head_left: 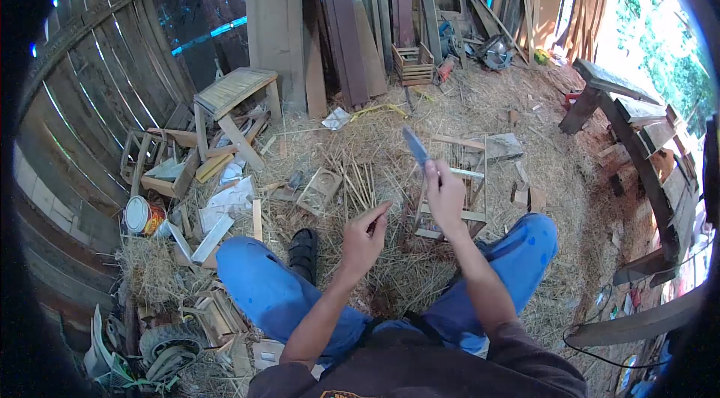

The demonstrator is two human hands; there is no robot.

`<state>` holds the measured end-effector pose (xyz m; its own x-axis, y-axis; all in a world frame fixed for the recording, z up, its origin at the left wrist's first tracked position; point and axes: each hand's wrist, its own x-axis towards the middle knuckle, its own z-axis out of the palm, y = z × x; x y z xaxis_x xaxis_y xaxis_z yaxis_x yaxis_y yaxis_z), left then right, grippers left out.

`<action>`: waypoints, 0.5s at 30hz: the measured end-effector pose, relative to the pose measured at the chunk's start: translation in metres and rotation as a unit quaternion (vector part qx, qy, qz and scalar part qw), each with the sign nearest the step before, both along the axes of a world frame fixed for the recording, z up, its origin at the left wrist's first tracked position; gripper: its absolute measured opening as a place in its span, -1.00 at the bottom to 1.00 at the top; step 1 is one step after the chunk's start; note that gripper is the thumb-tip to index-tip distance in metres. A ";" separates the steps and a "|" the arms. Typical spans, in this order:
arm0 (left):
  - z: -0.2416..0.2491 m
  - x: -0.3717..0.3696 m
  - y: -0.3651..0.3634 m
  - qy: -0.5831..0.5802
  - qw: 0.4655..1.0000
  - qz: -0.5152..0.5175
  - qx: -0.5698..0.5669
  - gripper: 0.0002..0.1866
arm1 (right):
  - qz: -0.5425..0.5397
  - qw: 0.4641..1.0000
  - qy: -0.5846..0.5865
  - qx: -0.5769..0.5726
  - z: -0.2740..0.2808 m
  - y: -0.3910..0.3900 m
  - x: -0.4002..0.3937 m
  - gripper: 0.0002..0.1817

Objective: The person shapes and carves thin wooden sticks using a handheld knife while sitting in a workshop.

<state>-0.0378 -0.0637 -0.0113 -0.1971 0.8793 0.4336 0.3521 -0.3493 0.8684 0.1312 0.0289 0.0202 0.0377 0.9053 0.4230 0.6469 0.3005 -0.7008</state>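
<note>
Jutting forward from right fingers grasping it: knife; left fingers curled nearby, any hold unclear.

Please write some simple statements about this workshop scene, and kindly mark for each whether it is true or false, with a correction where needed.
1. The right hand holds a knife. True.
2. The knife points back toward the lap. False: it points forward.
3. Thin sticks lie on the ground beyond the left hand. True.
4. The tin can is at the person's right side. False: it is at the left side.
5. The wooden stool lies overturned. False: it stands on its legs.
6. A slatted crate sits near tall planks. True.
</note>
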 end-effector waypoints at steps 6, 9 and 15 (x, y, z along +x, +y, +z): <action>0.011 -0.006 -0.009 -0.007 0.994 -0.018 -0.110 -0.72 | 0.054 0.997 -0.007 0.057 -0.015 -0.017 -0.003 -0.69; 0.007 -0.007 -0.007 0.013 0.998 -0.017 -0.058 -0.73 | -0.005 0.999 0.032 0.034 -0.006 0.003 0.006 -0.72; 0.009 -0.003 -0.008 0.003 0.997 -0.021 -0.080 -0.73 | 0.110 0.984 -0.054 0.129 -0.019 -0.027 -0.010 -0.68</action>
